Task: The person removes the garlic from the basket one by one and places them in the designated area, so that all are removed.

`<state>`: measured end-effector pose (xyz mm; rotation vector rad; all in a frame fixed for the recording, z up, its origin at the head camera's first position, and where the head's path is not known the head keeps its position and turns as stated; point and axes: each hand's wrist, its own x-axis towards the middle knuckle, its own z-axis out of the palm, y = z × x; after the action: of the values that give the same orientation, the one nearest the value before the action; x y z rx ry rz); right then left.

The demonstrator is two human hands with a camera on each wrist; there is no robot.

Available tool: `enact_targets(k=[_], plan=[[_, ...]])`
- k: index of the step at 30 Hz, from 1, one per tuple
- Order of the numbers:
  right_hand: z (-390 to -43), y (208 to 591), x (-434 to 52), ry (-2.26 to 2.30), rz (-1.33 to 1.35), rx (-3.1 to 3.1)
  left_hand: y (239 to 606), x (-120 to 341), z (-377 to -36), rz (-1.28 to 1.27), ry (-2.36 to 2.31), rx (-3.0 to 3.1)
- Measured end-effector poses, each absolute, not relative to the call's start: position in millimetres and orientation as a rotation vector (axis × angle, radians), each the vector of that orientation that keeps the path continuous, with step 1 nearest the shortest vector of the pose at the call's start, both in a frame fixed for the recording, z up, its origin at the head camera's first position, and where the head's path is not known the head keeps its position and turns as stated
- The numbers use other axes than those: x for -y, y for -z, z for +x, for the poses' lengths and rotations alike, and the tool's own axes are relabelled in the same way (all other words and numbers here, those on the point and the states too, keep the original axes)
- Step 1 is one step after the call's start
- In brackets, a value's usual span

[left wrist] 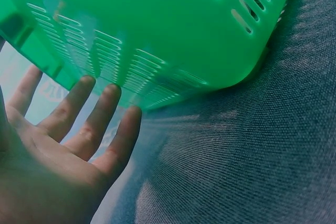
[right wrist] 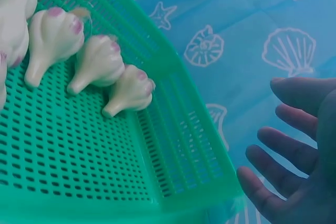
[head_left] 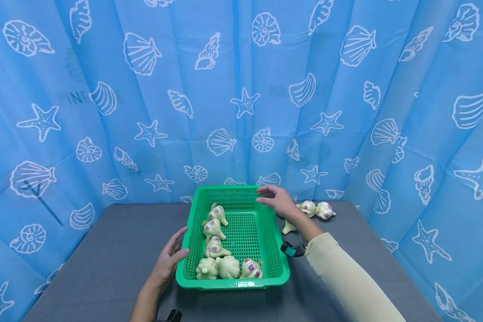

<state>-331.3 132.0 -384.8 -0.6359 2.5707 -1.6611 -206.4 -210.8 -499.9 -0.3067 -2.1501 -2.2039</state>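
Blue curtains (head_left: 245, 165) printed with white shells and starfish hang behind a gray surface (head_left: 120, 259) on which a green basket (head_left: 209, 284) sits. Six garlic bulbs (head_left: 214, 229) lie inside, three along the left wall from eleven o'clock to eight, three along the near wall from seven to five. Loose bulbs (head_left: 325, 210) rest outside, between the basket's two and three o'clock, partly hidden by the right arm (head_left: 307, 227). The left hand (head_left: 167, 261) steadies the basket at half past eight, fingers extended against its outer side rather than curled round it. The right hand (head_left: 279, 203), fingers loosely bent and empty, hovers at two o'clock near the far corner; whether it touches the rim cannot be told.

Good handling here would likely mean holding the basket still, taking a loose bulb by its round body rather than its neck, and laying it gently beside the rows. Faint dark lettering (head_left: 70, 98) on the curtains toward ten o'clock begins “PINE”; the rest is too dim to read. A black wrist device (head_left: 299, 249) bears a teal patch (head_left: 290, 251) without legible writing, and no brand can be read on basket or bulbs.
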Motion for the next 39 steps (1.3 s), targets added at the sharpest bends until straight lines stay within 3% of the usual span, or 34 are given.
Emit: enact_targets(k=[18, 39], plan=[[-324.1, 387.6, -97.9, 1.334, -0.775, -2.263, 501.8, 211.4, -207.0, -0.293, 2.207, 2.143], [-306.8, 408.0, -75.0, 0.808, -0.65, -1.926, 504.6, 213.2, -210.6, -0.338, 2.246, 2.103]])
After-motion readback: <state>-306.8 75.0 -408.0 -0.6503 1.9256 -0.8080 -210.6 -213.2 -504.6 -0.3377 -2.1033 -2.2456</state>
